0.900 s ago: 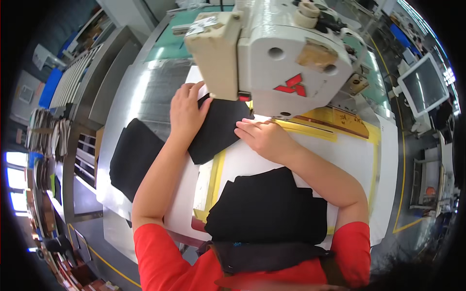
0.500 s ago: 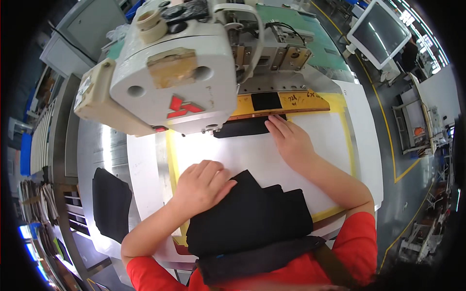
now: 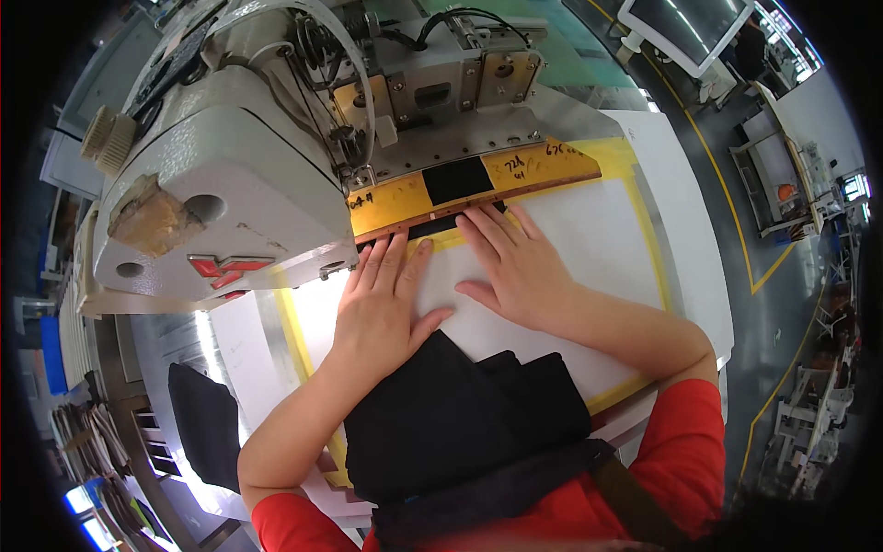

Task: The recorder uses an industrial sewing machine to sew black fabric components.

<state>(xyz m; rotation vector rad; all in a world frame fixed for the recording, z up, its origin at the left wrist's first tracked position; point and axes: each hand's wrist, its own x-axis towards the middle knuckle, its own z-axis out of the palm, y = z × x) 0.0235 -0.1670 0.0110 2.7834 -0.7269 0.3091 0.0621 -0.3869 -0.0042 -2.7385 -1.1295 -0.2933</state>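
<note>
My left hand (image 3: 382,308) lies open, fingertips on the narrow strip of black fabric (image 3: 430,226) at the edge of a yellow guide bar (image 3: 386,211). My right hand (image 3: 506,267) is also open, palm down, its fingertips at the same strip and bar further right. Most of the strip is hidden by the bar and my fingers. The white and steel sewing machine head (image 3: 156,221) stands left of the bar. A stack of black fabric pieces (image 3: 455,428) lies just below my hands on the taped white board (image 3: 589,258).
Another black piece (image 3: 202,423) lies on the steel table at left. A monitor (image 3: 685,28) stands at the back right, with equipment (image 3: 763,175) beside the aisle. Shelves with stacked sheets (image 3: 92,437) are at far left.
My hands moved from the piece at the left to the guide bar; the piece is now mostly under it. The left hand reached forward from the stack. The view has shifted.
</note>
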